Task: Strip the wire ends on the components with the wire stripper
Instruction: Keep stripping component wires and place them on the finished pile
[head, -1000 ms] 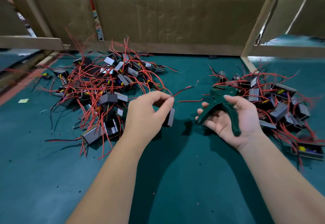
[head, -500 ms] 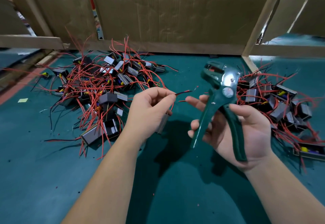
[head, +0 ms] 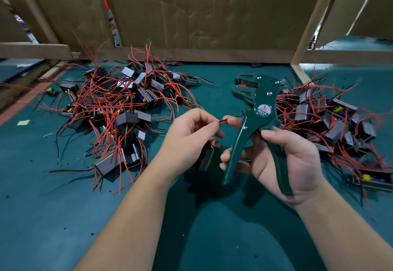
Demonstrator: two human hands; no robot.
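In the head view, my left hand [head: 191, 134] pinches 2 thin wires [head: 221, 121], 1 red and 1 black, between thumb and fingers. The wires belong to a small dark component [head: 207, 158] that hangs just under that hand, partly hidden by it.

My right hand [head: 293, 160] grips the green wire stripper [head: 258, 111], with the thumb over 1 handle and the fingers curled round the other. The handles stand apart. The tool's mouth points to the far side, up and away from the wires. 1 fingertip of this hand touches the wire ends. The wires are not in the mouth yet, so I think this component is not stripped yet.

On the green table [head: 63, 217] there are 2 heaps of the same parts. The left pile [head: 119, 104] is big and full of red wires. The right pile [head: 331, 121] sits just behind the tool. I cannot tell which heap is done, because the wire tips are too small to see. A cardboard wall [head: 202, 15] stands at the far side.

My guess is that a lot of parts are left to do. Next the wire ends need to go into the tool's mouth.
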